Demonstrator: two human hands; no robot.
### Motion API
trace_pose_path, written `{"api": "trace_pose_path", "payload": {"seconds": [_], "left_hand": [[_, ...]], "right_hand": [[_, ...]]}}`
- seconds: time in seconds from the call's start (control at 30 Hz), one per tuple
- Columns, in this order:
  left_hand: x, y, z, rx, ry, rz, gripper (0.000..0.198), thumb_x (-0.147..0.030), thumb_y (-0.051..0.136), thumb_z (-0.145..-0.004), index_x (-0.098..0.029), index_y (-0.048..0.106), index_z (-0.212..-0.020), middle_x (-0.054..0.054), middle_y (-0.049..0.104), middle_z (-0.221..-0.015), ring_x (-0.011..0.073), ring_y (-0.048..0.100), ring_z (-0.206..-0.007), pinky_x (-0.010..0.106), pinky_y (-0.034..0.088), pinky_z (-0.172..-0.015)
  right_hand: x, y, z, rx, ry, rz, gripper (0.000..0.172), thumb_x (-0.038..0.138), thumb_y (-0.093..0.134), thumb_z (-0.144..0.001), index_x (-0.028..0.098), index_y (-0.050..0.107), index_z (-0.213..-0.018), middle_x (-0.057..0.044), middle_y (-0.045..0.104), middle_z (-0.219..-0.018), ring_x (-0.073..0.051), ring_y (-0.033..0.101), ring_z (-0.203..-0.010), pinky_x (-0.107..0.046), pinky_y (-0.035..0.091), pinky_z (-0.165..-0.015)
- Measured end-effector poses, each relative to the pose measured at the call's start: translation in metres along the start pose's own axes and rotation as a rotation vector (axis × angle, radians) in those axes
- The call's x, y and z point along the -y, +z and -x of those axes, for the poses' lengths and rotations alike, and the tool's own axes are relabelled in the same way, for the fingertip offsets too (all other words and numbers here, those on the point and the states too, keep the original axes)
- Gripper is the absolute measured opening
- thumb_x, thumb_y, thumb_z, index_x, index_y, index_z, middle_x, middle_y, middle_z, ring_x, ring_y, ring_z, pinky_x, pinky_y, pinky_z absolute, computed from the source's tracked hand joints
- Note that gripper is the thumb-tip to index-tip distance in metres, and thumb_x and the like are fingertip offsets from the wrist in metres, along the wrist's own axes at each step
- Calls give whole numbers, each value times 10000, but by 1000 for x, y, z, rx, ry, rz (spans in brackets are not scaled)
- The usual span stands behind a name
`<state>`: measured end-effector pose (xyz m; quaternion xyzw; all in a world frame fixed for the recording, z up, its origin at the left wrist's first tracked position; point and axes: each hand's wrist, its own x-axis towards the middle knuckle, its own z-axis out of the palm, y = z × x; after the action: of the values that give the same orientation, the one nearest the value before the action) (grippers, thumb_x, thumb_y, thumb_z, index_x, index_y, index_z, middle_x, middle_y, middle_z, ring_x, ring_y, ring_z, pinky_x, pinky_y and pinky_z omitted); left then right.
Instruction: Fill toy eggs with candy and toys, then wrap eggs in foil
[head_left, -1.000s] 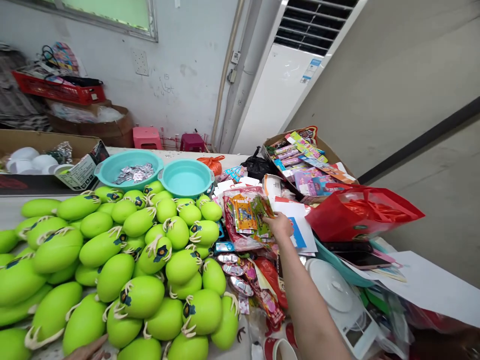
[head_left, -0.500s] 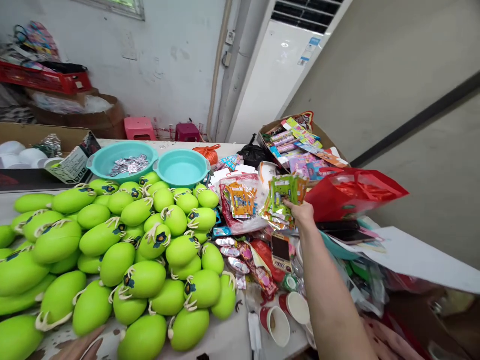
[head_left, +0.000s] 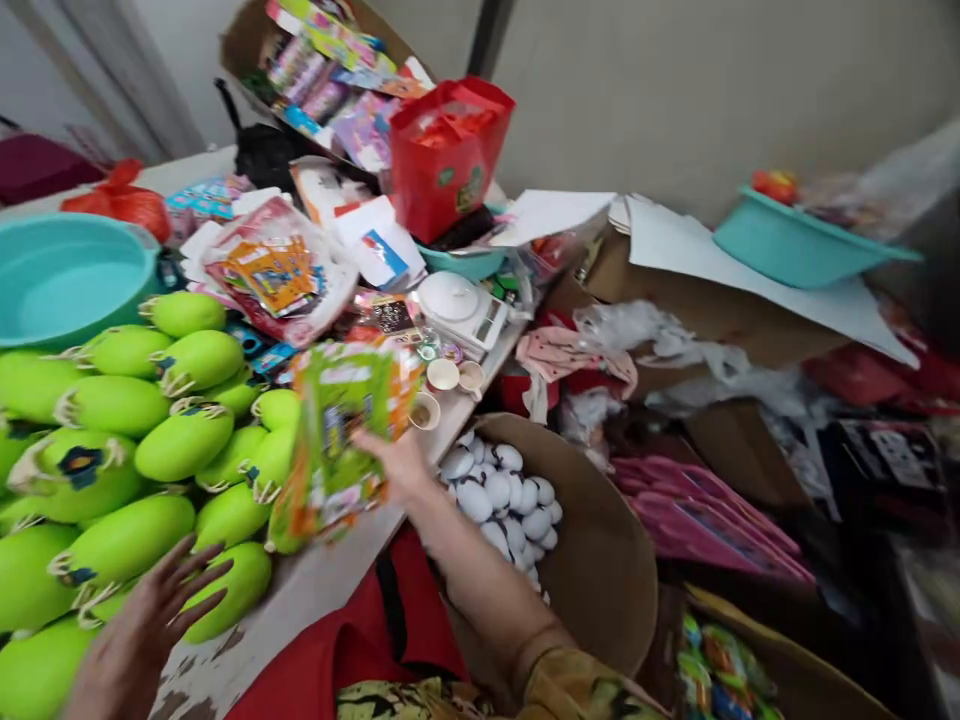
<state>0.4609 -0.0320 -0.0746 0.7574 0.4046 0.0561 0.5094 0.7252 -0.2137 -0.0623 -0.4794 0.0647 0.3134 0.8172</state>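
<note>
My right hand (head_left: 401, 462) grips a blurred stack of green and orange packets (head_left: 337, 430) and holds it low over the table's near edge. My left hand (head_left: 142, 630) is at the bottom left, fingers spread apart, nothing in it, just above the nearest green egg-shaped toys (head_left: 150, 440). These eggs, with pale claw prints, fill the left side of the table. A clear bag of orange packets (head_left: 274, 270) lies further back on the table.
A teal basin (head_left: 64, 275) stands at the far left, a red bag (head_left: 446, 150) and a cardboard box of colourful packs (head_left: 330, 60) at the back. A white scale (head_left: 461, 305) and small cups (head_left: 442, 375) sit by the table edge. A brown box holds white eggs (head_left: 502, 495).
My right hand lifted the packet stack from the far pile and brought it close to me. The view swung right and down. My left hand rose with its fingers spread.
</note>
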Motion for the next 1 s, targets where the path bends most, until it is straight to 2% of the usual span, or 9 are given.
{"api": "trace_pose_path", "payload": {"seconds": [0.03,0.1,0.2,0.33,0.5,0.63,0.7,0.87,1.0], "left_hand": [[-20,14,-7,44,-154,151,731,-798,334,-825,-327,600,-1317,-4,708,-1224,340,681,-1056,486,607,-777],[-58,45,-14,121,-385,347,742,-809,541,-716,-271,670,-1210,29,719,-1203,349,665,-1082,439,607,-778],[-93,86,-8,317,-427,447,630,-478,868,-600,-146,693,-1106,100,765,-1067,315,708,-983,379,588,-839],[-93,110,5,401,-405,639,519,-346,895,-593,-97,702,-1006,137,777,-927,284,740,-761,392,602,-748],[-72,94,26,483,-386,825,433,-242,875,-637,-97,706,-1007,148,774,-937,263,742,-768,373,601,-773],[-57,68,55,550,-369,839,421,-238,872,-648,-71,700,-993,161,771,-925,258,743,-774,356,602,-781],[-45,54,71,516,-349,825,442,-249,869,-656,-86,684,-1023,150,771,-947,261,745,-794,353,603,-782],[17,23,109,323,-337,843,544,-291,822,-729,-181,595,-1212,101,762,-1048,256,749,-825,351,611,-735],[73,5,152,297,-384,1054,452,-293,808,-742,-109,648,-1123,136,776,-922,274,749,-767,379,605,-746]], "right_hand": [[-25,2,16,22,95,-40,477,306,896,-500,154,737,-922,-63,772,-985,-249,718,-893,-421,580,-863],[-61,1,43,49,257,-99,532,332,922,-427,138,755,-894,-69,777,-919,-264,721,-819,-432,582,-822],[-77,-14,74,81,346,-133,551,335,934,-422,142,760,-907,-67,778,-924,-267,720,-822,-435,563,-857],[-60,-42,94,175,355,-119,546,307,915,-539,173,732,-1035,-65,769,-1033,-267,717,-924,-433,537,-927],[-46,-55,120,374,383,-93,499,357,888,-632,179,709,-1063,-90,762,-1062,-294,710,-991,-454,527,-955],[-62,-44,154,261,340,-126,433,454,842,-688,192,723,-1012,-67,777,-989,-278,709,-992,-433,524,-953],[-77,-33,171,227,313,-111,456,456,861,-653,183,735,-996,-63,778,-980,-274,712,-976,-423,518,-960],[-133,-10,210,193,304,-40,540,497,892,-556,157,752,-952,-72,782,-942,-297,715,-950,-434,519,-949],[-177,2,252,271,371,7,484,509,866,-609,177,745,-940,-55,785,-953,-292,709,-993,-418,515,-958]]}}
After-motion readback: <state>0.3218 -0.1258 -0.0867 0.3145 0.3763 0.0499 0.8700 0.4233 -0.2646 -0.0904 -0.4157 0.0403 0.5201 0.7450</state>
